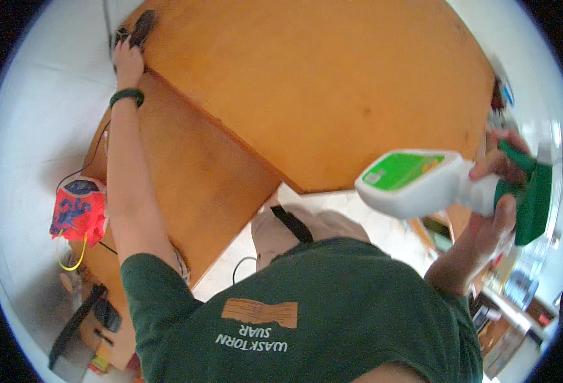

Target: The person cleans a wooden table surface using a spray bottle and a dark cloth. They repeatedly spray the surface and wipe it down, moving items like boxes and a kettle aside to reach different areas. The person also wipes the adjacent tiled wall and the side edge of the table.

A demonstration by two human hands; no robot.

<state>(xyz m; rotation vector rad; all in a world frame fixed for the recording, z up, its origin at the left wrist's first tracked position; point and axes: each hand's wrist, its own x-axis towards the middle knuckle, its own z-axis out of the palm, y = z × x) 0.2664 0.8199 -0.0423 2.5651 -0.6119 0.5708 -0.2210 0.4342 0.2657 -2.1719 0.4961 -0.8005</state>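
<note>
My right hand grips a spray bottle by its green trigger head. The bottle is white with a green label, and it is tilted with its base pointing left, above the near edge of a wooden tabletop. A finger lies by the trigger. My left arm stretches to the far left, with a dark band at the wrist. There my left hand touches dark objects beside the wall; blur hides what they are and whether the fingers grip them.
A second wooden surface adjoins the tabletop along a diagonal edge. Left of my arm sits a red bag with blue print and a yellow loop, a dark cable near it. Shelves with assorted items stand at the lower right.
</note>
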